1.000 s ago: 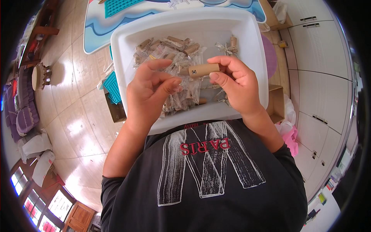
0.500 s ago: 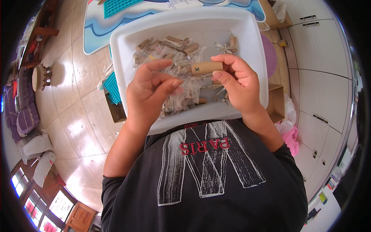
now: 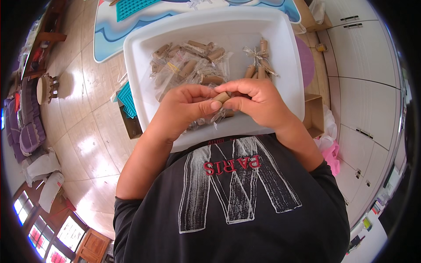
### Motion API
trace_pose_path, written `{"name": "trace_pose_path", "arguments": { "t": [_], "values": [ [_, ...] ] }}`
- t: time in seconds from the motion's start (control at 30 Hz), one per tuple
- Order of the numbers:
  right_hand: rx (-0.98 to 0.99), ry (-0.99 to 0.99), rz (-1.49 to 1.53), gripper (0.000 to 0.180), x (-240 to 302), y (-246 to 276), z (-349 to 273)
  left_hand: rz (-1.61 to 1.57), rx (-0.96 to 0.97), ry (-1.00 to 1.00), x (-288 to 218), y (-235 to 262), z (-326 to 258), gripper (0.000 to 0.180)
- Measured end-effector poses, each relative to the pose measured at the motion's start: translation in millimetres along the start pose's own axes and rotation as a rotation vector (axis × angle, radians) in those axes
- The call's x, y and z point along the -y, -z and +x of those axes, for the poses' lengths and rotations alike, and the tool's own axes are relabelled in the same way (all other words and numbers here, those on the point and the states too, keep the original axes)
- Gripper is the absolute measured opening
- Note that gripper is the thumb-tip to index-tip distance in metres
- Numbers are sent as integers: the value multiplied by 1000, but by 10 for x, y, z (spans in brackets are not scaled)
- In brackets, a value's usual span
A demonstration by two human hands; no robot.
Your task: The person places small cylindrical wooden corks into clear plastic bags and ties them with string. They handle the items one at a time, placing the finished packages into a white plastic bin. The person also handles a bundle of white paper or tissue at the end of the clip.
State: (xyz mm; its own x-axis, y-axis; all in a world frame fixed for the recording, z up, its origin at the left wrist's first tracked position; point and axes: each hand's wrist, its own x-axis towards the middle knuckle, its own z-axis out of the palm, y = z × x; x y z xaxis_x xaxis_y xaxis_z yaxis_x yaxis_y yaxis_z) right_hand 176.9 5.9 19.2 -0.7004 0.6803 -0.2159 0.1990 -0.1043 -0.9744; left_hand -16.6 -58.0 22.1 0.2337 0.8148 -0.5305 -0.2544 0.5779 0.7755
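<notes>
Over a white plastic tub point(image 3: 210, 18), my two hands meet on one small brown roll point(image 3: 222, 97). My left hand point(image 3: 186, 106) pinches its near left end between thumb and fingers. My right hand point(image 3: 258, 101) grips the other end, its fingertips covering part of the roll. Clear plastic film point(image 3: 218, 115) hangs just below the fingers; whether it is joined to this roll I cannot tell. Beneath and behind my left hand lies a heap of similar brown rolls in clear wrappers point(image 3: 188, 68). A smaller cluster of wrapped rolls point(image 3: 262, 61) rests at the tub's right side.
A blue-and-white patterned table point(image 3: 112, 37) stands beyond the tub, with a teal textured mat point(image 3: 136, 9) on it. Another teal mat point(image 3: 127, 100) leans by the tub's left wall. An open cardboard box point(image 3: 314, 115) is on the right, before white cabinets point(image 3: 364, 57).
My hands have come together and drawn slightly nearer my body. The roll, held by my right hand alone before, is now tilted and gripped by both. The right-hand cluster is uncovered.
</notes>
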Motion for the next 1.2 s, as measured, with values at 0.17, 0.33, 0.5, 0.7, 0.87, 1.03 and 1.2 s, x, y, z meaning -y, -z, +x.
{"name": "trace_pose_path", "arguments": {
  "t": [0.17,0.33,0.5,0.7,0.87,1.03,1.2],
  "values": [
    [-198,-6,-55,18,-21,-22,5,-64,-4,3,38,-19,48,28],
    [-94,223,-173,14,-40,10,18,-61,-13,-19,83,2,74,29],
    [60,-2,-214,19,67,35,-11,-54,-107,-23,61,-71,69,27],
    [-84,-10,-30,19,-59,-6,1,-233,-90,-74,86,-87,77,26],
    [-308,218,-195,15,-5,15,61,-220,-175,-114,149,-97,106,26],
    [-320,415,-399,13,85,-106,172,-148,-147,-105,117,-134,71,27],
    [-335,489,-416,12,-32,-138,241,45,-194,-251,205,-194,90,25]
  ]
}}
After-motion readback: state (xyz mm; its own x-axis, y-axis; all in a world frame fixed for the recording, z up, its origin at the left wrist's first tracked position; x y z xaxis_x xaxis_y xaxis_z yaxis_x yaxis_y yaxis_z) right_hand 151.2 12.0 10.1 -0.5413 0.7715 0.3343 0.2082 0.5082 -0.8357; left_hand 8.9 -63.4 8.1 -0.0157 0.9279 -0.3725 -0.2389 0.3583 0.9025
